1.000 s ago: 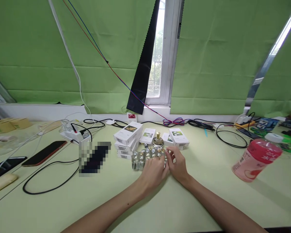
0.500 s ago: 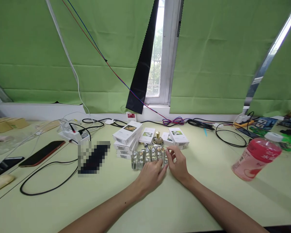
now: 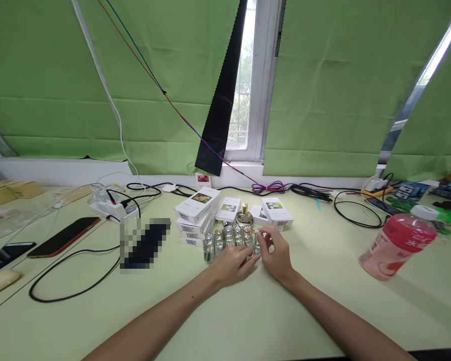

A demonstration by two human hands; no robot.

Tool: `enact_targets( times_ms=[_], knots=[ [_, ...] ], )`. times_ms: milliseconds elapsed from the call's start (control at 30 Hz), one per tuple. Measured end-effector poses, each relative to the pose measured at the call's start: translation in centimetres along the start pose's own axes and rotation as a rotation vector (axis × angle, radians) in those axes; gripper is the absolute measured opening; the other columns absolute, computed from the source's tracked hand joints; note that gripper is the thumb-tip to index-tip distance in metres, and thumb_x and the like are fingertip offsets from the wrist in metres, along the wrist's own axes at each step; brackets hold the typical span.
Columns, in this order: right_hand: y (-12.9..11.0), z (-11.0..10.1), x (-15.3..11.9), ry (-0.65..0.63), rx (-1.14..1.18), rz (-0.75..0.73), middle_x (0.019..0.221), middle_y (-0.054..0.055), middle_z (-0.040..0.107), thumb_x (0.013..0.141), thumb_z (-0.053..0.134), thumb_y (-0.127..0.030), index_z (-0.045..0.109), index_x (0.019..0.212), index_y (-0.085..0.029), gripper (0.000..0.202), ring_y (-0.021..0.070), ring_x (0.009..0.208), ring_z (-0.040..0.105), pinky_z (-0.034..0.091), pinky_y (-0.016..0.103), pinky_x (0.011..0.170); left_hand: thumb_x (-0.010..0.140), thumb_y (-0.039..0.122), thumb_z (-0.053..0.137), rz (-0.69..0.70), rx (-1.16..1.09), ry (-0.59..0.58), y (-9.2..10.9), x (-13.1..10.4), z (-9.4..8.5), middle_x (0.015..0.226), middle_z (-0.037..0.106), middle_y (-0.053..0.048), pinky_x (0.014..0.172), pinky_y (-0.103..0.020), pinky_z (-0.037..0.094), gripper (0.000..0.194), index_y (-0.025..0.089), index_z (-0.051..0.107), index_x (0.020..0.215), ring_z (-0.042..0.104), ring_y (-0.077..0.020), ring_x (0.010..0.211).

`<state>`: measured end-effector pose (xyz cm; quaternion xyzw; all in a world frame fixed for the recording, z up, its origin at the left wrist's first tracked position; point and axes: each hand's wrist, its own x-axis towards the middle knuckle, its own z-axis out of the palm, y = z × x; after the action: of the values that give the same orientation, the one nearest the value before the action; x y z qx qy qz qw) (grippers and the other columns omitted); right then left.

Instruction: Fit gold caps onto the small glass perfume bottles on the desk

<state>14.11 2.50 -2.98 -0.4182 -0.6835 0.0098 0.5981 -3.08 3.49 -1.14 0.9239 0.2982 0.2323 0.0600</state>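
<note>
Several small clear glass bottles (image 3: 219,241) stand side by side in a row at the middle of the table. My left hand (image 3: 233,264) is in front of the row, its curled fingers touching the bottles; whether it grips one is hidden. My right hand (image 3: 276,253) has thumb and forefinger closed on the bottle at the row's right end. Behind the row stands a rounder bottle with a gold cap (image 3: 244,215). A stack of white boxes (image 3: 198,206) is at the left, and more white boxes (image 3: 277,212) lie behind to the right.
A pink bottle (image 3: 398,245) leans at the right. Phones (image 3: 63,236), a white power strip (image 3: 115,206) and a looped black cable (image 3: 75,300) lie at the left. Cables (image 3: 311,192) run along the window sill.
My left hand has shifted slightly left and its fingers have drawn back a little over the bottles. My right hand has hardly moved.
</note>
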Motion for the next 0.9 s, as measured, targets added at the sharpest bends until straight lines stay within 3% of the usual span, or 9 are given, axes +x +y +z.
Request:
enact_targets(
  times_ms=[267,567,767,900],
  knots=[
    [-0.1,0.0,0.0,0.007,-0.001,-0.009,0.085,0.003,0.061,0.095,0.051,-0.02,0.057,0.101,-0.02,0.008,0.0128,0.063,0.054,0.046,0.026,0.054,0.095,0.032,0.045,0.158,-0.101,0.03,-1.0,0.0,0.0,0.057,0.045,0.003,0.053,-0.025,0.031,0.035,0.02,0.044,0.062,0.04,-0.0096,0.051],
    [-0.1,-0.1,-0.1,0.027,-0.015,-0.026,0.082,0.001,0.059,0.093,0.055,-0.018,0.056,0.098,-0.02,0.006,0.011,0.059,0.051,0.045,0.024,0.054,0.084,0.035,0.056,0.233,-0.192,0.069,-1.9,-0.1,0.2,0.054,0.043,0.004,0.047,-0.023,0.029,0.03,0.02,0.044,0.061,0.036,-0.0086,0.048],
    [-0.3,-0.1,-0.1,0.042,-0.008,-0.035,0.078,-0.001,0.056,0.092,0.056,-0.017,0.056,0.096,-0.02,0.006,0.0091,0.053,0.048,0.042,0.023,0.051,0.086,0.034,0.056,0.115,-0.221,0.023,-1.5,0.3,-0.4,0.053,0.042,0.005,0.051,-0.023,0.03,0.034,0.019,0.041,0.06,0.036,-0.0078,0.049],
    [-0.4,-0.1,0.0,0.06,-0.012,-0.048,0.076,-0.001,0.056,0.091,0.057,-0.016,0.056,0.094,-0.02,0.005,0.0089,0.052,0.048,0.042,0.023,0.05,0.091,0.038,0.051,-0.005,-0.153,0.01,-1.0,0.3,-0.4,0.06,0.049,0.003,0.055,-0.024,0.032,0.032,0.019,0.046,0.065,0.042,-0.0099,0.055]
  ],
)
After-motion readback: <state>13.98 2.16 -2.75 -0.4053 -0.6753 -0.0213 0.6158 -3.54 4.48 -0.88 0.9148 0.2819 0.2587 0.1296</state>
